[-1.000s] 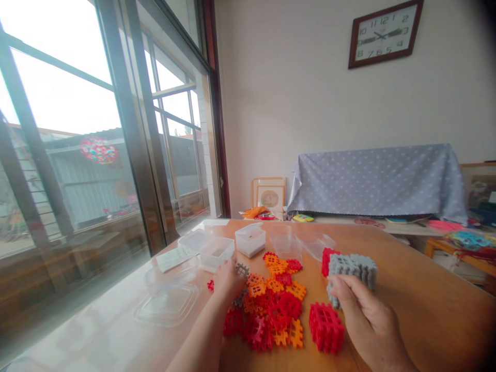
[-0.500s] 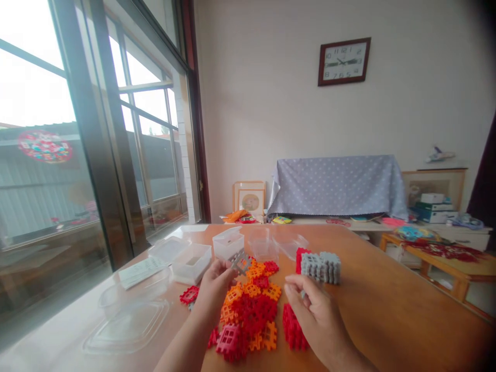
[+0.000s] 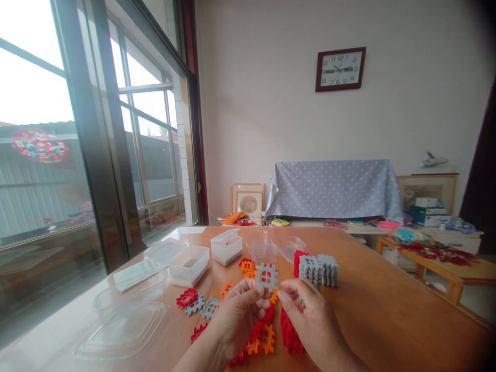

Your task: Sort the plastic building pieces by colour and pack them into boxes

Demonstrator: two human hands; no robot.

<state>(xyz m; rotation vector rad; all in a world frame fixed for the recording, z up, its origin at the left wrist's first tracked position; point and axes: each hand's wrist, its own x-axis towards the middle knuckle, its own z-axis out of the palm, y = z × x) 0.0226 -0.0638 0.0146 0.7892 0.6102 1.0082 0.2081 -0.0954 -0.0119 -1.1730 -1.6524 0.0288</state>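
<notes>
A grey window-shaped plastic piece [image 3: 266, 276] stands upright between the fingertips of my left hand [image 3: 246, 310], above a heap of orange and red pieces [image 3: 267, 336]. Close to its right edge is my right hand [image 3: 310, 315], thumb and forefinger nearly together; whether they touch the piece is unclear. Behind my right hand stand stacked grey pieces [image 3: 318, 268] with a red one at their left end. A stack of red pieces [image 3: 290, 330] lies beside my right thumb. Two loose grey pieces [image 3: 210, 308] and a red one [image 3: 186, 297] lie left of my left hand.
Clear plastic boxes [image 3: 189, 264] and a small lidded box [image 3: 226, 248] stand at the back left of the wooden table [image 3: 387, 310]. A paper sheet [image 3: 139, 274] and a transparent lid [image 3: 122, 330] lie at the left.
My left hand has moved right, bringing the grey piece over the heap, near my right hand. Loose grey pieces at the left are now uncovered. The view has shifted slightly.
</notes>
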